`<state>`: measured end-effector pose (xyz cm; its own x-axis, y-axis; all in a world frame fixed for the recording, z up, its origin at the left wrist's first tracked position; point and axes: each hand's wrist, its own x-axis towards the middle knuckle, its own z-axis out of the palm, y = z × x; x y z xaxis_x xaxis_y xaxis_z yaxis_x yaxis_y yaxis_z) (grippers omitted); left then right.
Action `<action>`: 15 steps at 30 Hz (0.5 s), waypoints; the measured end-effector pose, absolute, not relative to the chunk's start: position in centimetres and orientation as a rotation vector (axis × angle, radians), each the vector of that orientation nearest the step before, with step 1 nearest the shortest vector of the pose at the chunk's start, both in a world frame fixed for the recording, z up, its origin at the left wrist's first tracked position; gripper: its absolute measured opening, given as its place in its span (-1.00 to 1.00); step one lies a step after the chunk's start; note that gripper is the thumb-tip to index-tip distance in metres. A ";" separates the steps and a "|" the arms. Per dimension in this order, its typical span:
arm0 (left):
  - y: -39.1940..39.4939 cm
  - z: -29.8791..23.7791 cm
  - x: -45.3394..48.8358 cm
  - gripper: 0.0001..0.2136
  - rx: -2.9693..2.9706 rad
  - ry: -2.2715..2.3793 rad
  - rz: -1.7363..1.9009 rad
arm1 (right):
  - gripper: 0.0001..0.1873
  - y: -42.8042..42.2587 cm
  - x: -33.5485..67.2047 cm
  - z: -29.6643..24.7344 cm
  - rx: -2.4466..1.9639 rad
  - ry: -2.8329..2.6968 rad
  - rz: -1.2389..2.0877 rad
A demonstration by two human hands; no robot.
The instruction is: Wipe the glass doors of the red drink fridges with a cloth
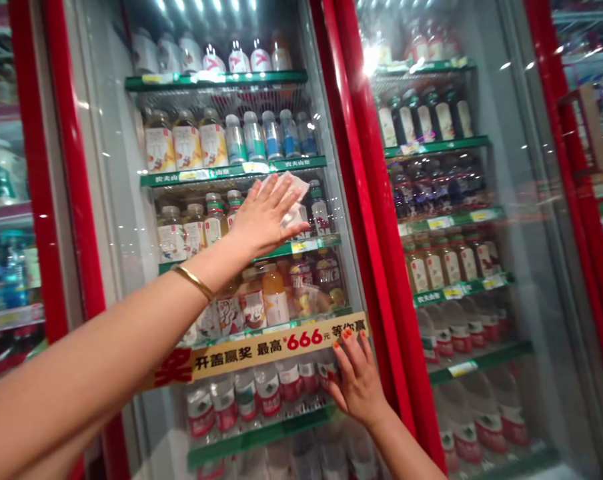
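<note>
My left hand [269, 213], with a gold bangle [194, 281] on the forearm, is raised against the glass door [326, 287] of a drinks fridge. Its fingers lie flat and hold a white tissue [297, 188] against the glass; part of the tissue is hidden under the palm. Lower and to the right, my right hand [357, 380] rests on the same door with fingers spread and holds nothing. Its orange-painted fingertips touch the right end of a tan banner strip [261, 350] with red and black lettering. Bottles [274, 293] stand on shelves behind the glass.
Red door frames [366, 220] run beside the glass. To the right, a second fridge holds rows of bottles [451, 263] on green-edged shelves. Another red-framed unit with blue-capped bottles [12, 267] stands at the left. A brown box-like object [592, 130] sits at the far right.
</note>
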<state>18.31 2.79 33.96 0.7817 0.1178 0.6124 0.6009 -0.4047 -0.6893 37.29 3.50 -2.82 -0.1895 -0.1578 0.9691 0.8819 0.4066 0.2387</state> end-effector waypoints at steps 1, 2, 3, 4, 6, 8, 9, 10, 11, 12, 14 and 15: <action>2.7 33.1 19.0 -0.14 -1.919 -0.564 -0.636 | -0.22 3.4 37.3 -2.8 -0.684 -1.455 -1.078; 2.6 31.4 19.6 -0.09 -1.931 -0.513 -0.587 | -0.24 3.3 37.3 -2.7 -0.678 -1.453 -1.076; 2.5 29.0 20.1 -0.06 -1.967 -0.415 -0.468 | -0.26 3.2 37.3 -2.7 -0.669 -1.449 -1.074; 2.5 26.6 20.5 -0.09 -1.998 -0.296 -0.329 | -0.26 3.1 37.3 -2.6 -0.660 -1.443 -1.072; 2.7 23.5 20.9 -0.31 -2.018 -0.159 -0.183 | -0.25 3.0 37.4 -2.5 -0.644 -1.425 -1.065; 3.0 24.3 20.8 -0.44 -2.020 -0.166 -0.217 | -0.24 3.1 37.5 -2.7 -0.642 -1.416 -1.056; 3.3 26.1 20.8 -0.44 -2.015 -0.216 -0.294 | -0.24 3.2 37.5 -2.7 -0.646 -1.416 -1.052; 3.6 28.2 20.9 -0.42 -2.002 -0.290 -0.394 | -0.25 3.3 37.5 -2.9 -0.652 -1.418 -1.049; 4.0 30.2 21.2 -0.39 -1.978 -0.382 -0.509 | -0.27 3.3 37.5 -2.9 -0.660 -1.417 -1.048; 4.2 31.8 21.8 -0.37 -1.946 -0.475 -0.610 | -0.27 3.4 37.4 -3.0 -0.669 -1.414 -1.048; 4.3 32.0 23.4 -0.34 -1.899 -0.596 -0.712 | -0.28 3.5 37.4 -3.1 -0.685 -1.401 -1.052; 4.1 30.6 24.2 -0.35 -1.896 -0.606 -0.698 | -0.27 3.5 37.5 -3.1 -0.691 -1.395 -1.055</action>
